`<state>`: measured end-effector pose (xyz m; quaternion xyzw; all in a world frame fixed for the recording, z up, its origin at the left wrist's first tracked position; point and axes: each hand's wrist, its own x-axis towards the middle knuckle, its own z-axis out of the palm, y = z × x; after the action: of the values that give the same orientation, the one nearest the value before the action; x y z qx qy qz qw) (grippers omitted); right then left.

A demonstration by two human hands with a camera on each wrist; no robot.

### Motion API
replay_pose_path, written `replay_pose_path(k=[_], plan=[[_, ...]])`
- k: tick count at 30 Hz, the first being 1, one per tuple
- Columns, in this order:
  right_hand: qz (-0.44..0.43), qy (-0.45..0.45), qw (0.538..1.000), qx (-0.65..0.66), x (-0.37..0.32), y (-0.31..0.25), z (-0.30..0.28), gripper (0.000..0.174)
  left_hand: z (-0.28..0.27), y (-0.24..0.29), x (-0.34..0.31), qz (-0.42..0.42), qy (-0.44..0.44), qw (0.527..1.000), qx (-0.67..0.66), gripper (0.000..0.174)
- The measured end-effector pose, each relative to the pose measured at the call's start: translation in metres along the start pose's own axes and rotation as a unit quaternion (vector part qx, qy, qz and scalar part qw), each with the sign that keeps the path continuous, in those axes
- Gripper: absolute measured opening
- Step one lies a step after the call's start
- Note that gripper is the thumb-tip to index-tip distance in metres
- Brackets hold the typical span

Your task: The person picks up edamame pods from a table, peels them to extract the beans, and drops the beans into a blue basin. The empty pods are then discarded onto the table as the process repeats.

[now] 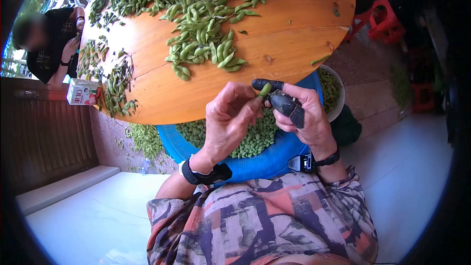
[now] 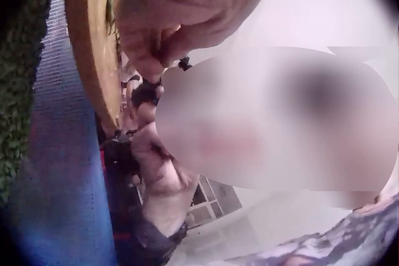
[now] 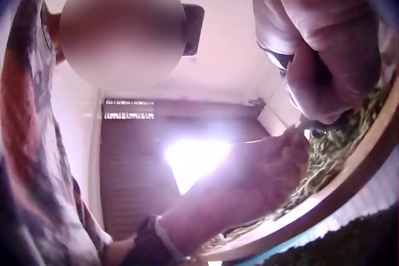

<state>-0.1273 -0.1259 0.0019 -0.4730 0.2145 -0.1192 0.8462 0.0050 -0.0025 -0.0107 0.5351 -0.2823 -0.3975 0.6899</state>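
Observation:
In the head view a green edamame pod [image 1: 265, 90] is held between both hands over a blue basin [image 1: 169, 140]. My left hand [image 1: 228, 122] pinches one end with thumb and fingertips. My right hand [image 1: 309, 113], with black covers [image 1: 287, 105] on thumb and index finger, grips the other end. Shelled green beans [image 1: 255, 140] fill the basin below. The left wrist view has my left hand [image 2: 193, 10] close up, its fingertips meeting those of my right hand [image 2: 165, 172]. In the right wrist view the fingers hide the pod.
A round wooden table [image 1: 274, 49] bears a large heap of pods [image 1: 196, 19] and, at its left, wilted stalks [image 1: 117, 81] and a white carton [image 1: 83, 92]. Another person [image 1: 54, 44] sits there. A pale bowl of pods [image 1: 338, 110] and red stools [image 1: 385, 22] stand at right.

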Motion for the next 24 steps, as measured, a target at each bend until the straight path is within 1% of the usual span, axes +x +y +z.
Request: replay_pose_path(k=[1,2,4,5,6,7,8,9,10,11,12,13,14,15,16,18,20,21,22,23,24], plan=[[-0.003,0.001,1.0,0.013,0.0,0.001,0.001,0.033,-0.001,-0.004,-0.002,0.022,-0.007,1.0,0.02,0.006],[-0.006,0.003,1.0,0.026,0.0,0.002,0.001,0.036,-0.001,-0.004,-0.002,0.022,-0.006,1.0,0.018,0.006],[-0.011,-0.002,1.0,0.015,0.001,0.008,-0.003,0.038,0.0,-0.005,-0.002,0.056,-0.002,0.993,0.102,0.007],[-0.017,-0.006,1.0,0.005,0.001,0.009,-0.005,0.04,0.0,-0.006,-0.002,0.055,-0.002,0.993,0.102,0.007],[-0.016,-0.005,1.0,0.006,0.002,0.009,-0.004,0.04,0.0,-0.007,-0.003,0.076,0.001,0.984,0.162,0.01],[-0.026,0.008,1.0,-0.015,0.002,0.009,-0.003,0.036,0.0,-0.008,-0.003,0.096,0.003,0.97,0.221,0.013],[-0.036,0.022,0.999,-0.035,0.002,0.008,-0.002,0.033,0.001,-0.01,-0.003,0.095,0.002,0.971,0.221,0.013],[-0.035,0.023,0.999,-0.034,0.001,0.007,-0.003,0.033,0.002,-0.012,-0.003,0.104,0.013,0.978,0.18,0.02],[-0.031,0.006,0.999,-0.03,0.0,0.006,-0.004,0.03,0.003,-0.012,-0.003,0.112,0.023,0.984,0.139,0.027],[-0.027,-0.011,0.999,-0.026,0.0,0.005,-0.006,0.027,0.001,-0.008,-0.002,0.11,0.022,0.984,0.139,0.027],[-0.027,-0.009,0.999,-0.025,-0.001,0.004,-0.009,0.027,-0.004,0.001,0.001,0.014,-0.02,1.0,0.003,0.031],[-0.011,-0.046,0.998,0.043,-0.003,0.003,-0.012,0.027,-0.006,0.005,0.003,-0.084,-0.06,0.986,-0.133,0.035],[0.005,-0.082,0.99,0.111,-0.004,0.002,-0.014,0.027,-0.006,0.002,0.004,-0.085,-0.061,0.986,-0.133,0.035],[0.005,-0.081,0.99,0.112,-0.005,0.003,-0.016,0.027,-0.007,-0.004,0.005,-0.139,-0.103,0.955,-0.241,0.037],[0.021,-0.08,0.991,0.102,-0.007,0.003,-0.017,0.03,-0.008,-0.008,0.004,-0.188,-0.143,0.908,-0.345,0.039],[0.037,-0.08,0.992,0.093,-0.009,0.002,-0.018,0.033,-0.008,-0.012,0.002,-0.197,-0.153,0.901,-0.354,0.036],[0.03,-0.078,0.996,0.03,-0.011,-0.002,-0.018,0.034,-0.007,-0.015,0.0,-0.2,-0.17,0.887,-0.378,0.035],[0.029,-0.078,0.996,0.031,-0.012,0.0,-0.019,0.034,-0.007,-0.013,-0.001,-0.203,-0.17,0.886,-0.381,0.036],[0.006,-0.06,0.998,-0.018,-0.013,0.002,-0.02,0.031,-0.005,-0.009,0.0,-0.204,-0.17,0.886,-0.381,0.036],[-0.017,-0.041,0.997,-0.068,-0.014,0.004,-0.021,0.028,-0.003,-0.002,0.001,-0.184,-0.149,0.936,-0.26,0.036],[-0.017,-0.04,0.997,-0.068,-0.015,0.004,-0.02,0.028,-0.002,0.001,0.001,-0.16,-0.125,0.97,-0.135,0.036]])
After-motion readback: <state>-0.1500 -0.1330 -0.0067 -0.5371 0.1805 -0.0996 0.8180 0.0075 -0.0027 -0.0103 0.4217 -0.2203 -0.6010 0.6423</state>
